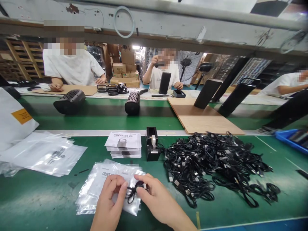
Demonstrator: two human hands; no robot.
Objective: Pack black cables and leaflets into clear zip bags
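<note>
A small black coiled cable hangs between my two hands, above a stack of clear plastic bags with printed sheets inside. My right hand grips the coil between thumb and fingers. At the other side of it, my left hand is closed in a pinch at the cable's end or tie; its fingertips partly hide what they hold. Behind the bags lies a stack of printed leaflets, with a black tape dispenser beside it. A large heap of black cables spreads to the right.
Flat plastic bags lie at the left. Across the green bench, black speakers stand, and a wooden board carries more. A blue bin is at the right edge. Several people in white shirts sit opposite.
</note>
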